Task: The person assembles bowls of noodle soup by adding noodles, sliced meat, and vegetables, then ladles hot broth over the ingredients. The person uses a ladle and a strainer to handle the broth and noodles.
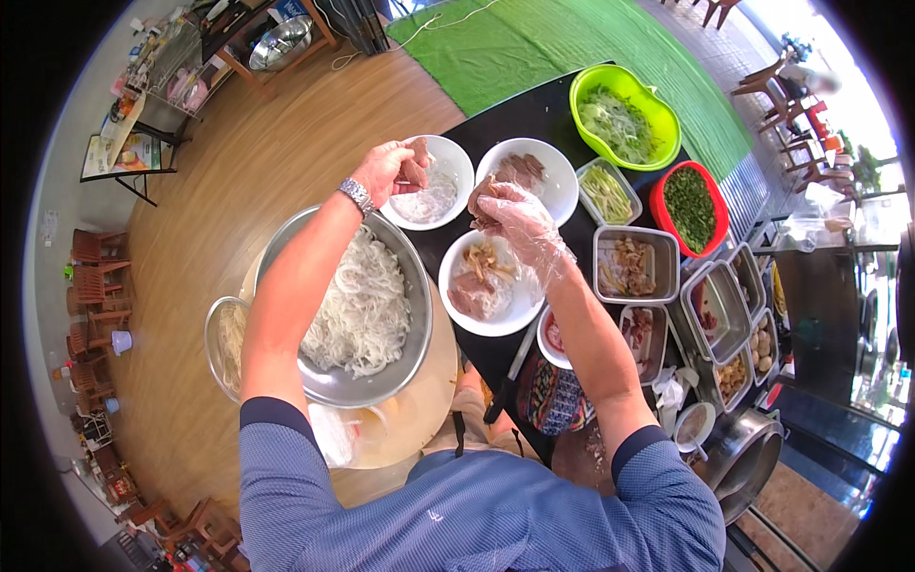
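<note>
My left hand [392, 169], bare and with a metal watch at its wrist, holds slices of cooked meat [414, 171] over a white bowl with rice noodles [429, 199]. In a clear plastic glove, my right hand [518, 218] grips more meat slices [482, 204] between two other bowls. The bowl beyond it [561, 207] holds meat slices [522, 171]. Nearer me, another white bowl [493, 327] has meat, noodles and pale brown strips in it. A large metal basin [422, 336] with a heap of white rice noodles [364, 307] is beneath my left forearm.
On the black table [500, 114], to the right, are a green colander [672, 129] of sliced onion and greens, a red bowl [720, 207] of chopped herbs and several metal trays [636, 297]. A knife [518, 357] lies by the near edge. A large pot [750, 457] stands at lower right.
</note>
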Demonstrator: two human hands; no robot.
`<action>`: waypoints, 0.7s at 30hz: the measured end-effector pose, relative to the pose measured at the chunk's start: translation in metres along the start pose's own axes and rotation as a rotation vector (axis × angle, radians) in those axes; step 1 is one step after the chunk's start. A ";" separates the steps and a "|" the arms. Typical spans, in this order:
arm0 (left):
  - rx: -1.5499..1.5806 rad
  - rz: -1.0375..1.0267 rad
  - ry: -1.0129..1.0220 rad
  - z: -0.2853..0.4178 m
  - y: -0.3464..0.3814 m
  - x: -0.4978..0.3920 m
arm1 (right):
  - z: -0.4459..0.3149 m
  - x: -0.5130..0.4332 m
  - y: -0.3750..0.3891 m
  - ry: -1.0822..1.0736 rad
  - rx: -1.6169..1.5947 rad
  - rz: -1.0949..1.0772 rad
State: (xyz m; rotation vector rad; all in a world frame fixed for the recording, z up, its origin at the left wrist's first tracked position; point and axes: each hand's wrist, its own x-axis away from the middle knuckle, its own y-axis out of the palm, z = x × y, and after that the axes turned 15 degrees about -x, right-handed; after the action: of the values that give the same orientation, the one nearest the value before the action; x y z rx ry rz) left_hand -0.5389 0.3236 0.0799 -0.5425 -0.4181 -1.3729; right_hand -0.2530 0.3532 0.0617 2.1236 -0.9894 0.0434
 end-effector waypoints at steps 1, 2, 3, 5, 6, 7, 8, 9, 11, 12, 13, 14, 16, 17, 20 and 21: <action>0.006 -0.014 -0.049 -0.008 -0.007 -0.012 | 0.001 -0.007 0.008 0.015 -0.008 0.020; 0.011 -0.030 -0.097 -0.018 -0.011 -0.027 | 0.004 -0.014 0.013 0.029 -0.016 0.040; 0.017 -0.053 -0.142 -0.028 -0.014 -0.044 | 0.006 -0.019 0.013 0.040 -0.045 0.021; 0.019 -0.063 -0.213 -0.040 -0.016 -0.067 | 0.013 -0.030 0.011 0.055 -0.112 -0.020; -0.012 -0.054 -0.236 -0.042 -0.015 -0.075 | 0.015 -0.036 0.009 0.060 -0.113 -0.001; -0.043 -0.043 -0.259 -0.045 -0.013 -0.083 | 0.018 -0.041 0.007 0.066 -0.092 0.019; -0.094 0.002 -0.267 -0.048 -0.010 -0.089 | 0.021 -0.046 0.005 0.071 -0.071 0.038; -0.166 0.049 -0.295 -0.051 -0.008 -0.091 | 0.022 -0.047 0.008 0.080 -0.053 0.057; -0.296 0.116 -0.290 -0.063 -0.011 -0.100 | 0.021 -0.048 0.014 0.106 -0.013 0.078; -0.381 0.117 -0.276 -0.057 -0.009 -0.101 | 0.022 -0.050 0.012 0.121 0.019 0.093; -0.465 0.119 -0.261 -0.050 -0.008 -0.102 | 0.023 -0.051 0.010 0.137 0.050 0.108; -0.548 0.120 -0.245 -0.043 -0.007 -0.102 | 0.026 -0.051 0.008 0.135 0.051 0.107; -0.715 0.125 -0.166 -0.024 -0.006 -0.093 | 0.030 -0.048 0.007 0.132 0.056 0.103; -0.798 0.127 -0.124 -0.017 -0.005 -0.090 | 0.031 -0.046 0.009 0.148 0.091 0.126; -0.799 0.150 -0.024 -0.022 -0.024 -0.088 | 0.031 -0.029 0.040 0.206 0.169 0.156; -0.807 0.150 0.006 -0.019 -0.027 -0.088 | 0.032 -0.024 0.041 0.201 0.148 0.146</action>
State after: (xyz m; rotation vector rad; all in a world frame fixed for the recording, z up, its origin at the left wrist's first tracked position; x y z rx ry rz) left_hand -0.5799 0.3801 0.0165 -1.1997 0.2084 -1.3663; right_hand -0.3054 0.3308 0.0571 2.1258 -1.0454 0.4066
